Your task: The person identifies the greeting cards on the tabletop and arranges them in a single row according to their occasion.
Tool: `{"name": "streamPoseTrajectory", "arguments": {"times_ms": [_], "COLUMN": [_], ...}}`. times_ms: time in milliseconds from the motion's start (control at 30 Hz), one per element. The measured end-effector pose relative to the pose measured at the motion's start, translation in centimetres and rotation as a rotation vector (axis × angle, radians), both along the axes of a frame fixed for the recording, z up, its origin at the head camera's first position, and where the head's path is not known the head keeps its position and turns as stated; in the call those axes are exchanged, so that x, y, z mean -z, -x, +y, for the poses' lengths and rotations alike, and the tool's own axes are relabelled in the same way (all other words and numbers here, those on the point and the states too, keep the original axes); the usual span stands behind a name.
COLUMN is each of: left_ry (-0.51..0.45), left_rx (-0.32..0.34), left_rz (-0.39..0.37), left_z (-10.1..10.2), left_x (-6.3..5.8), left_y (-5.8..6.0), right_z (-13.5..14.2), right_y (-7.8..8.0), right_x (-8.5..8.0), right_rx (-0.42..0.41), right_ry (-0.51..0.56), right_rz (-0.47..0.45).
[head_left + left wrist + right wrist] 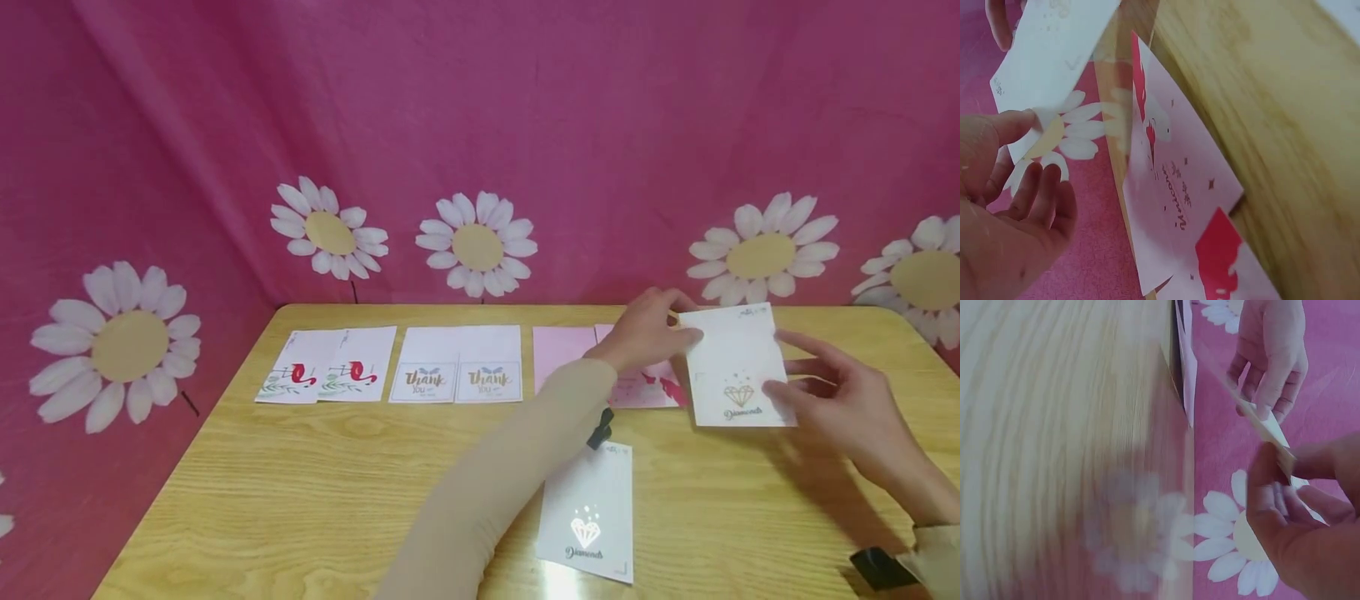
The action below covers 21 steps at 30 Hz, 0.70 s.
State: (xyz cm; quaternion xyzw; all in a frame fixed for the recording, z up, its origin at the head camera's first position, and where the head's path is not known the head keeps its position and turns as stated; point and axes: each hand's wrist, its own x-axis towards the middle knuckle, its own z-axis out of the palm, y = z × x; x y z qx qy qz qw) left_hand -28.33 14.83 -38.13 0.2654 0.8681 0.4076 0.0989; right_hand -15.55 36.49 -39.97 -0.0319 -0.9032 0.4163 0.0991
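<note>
Raised above the table's back right is a white greeting card (720, 358) with a gold heart-shaped diamond and the word "Diamonds". My left hand (651, 332) pinches its upper left edge, thumb on the front face. On the opposite side my right hand (847, 400) grips the right edge, with its thumb near the printed heart. The right wrist view has the card (1272, 437) nearly edge-on between both hands. A matching Diamonds card (588, 508) lies on the table nearer me, close below the left forearm.
Along the back of the wooden table (300, 483) stand two flamingo cards (352, 367), two "Thank you" cards (487, 350) and pink unicorn cards (1179, 162), the last partly hidden by my left arm in the head view. A pink daisy-print cloth (585, 150) hangs behind.
</note>
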Motion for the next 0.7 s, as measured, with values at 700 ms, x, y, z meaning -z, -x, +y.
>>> {"name": "streamPoseTrajectory", "arguments": {"times_ms": [700], "left_ry": [0.417], "left_rx": [-0.031], "left_rz": [0.182], "left_z": [3.3], "left_x": [1.1], "left_y": [2.3], "right_z": [1.5], "right_y": [1.9], "right_x": [1.6], "right_rx": [-0.108], "right_ry": [-0.316], "right_rz": [0.004]}}
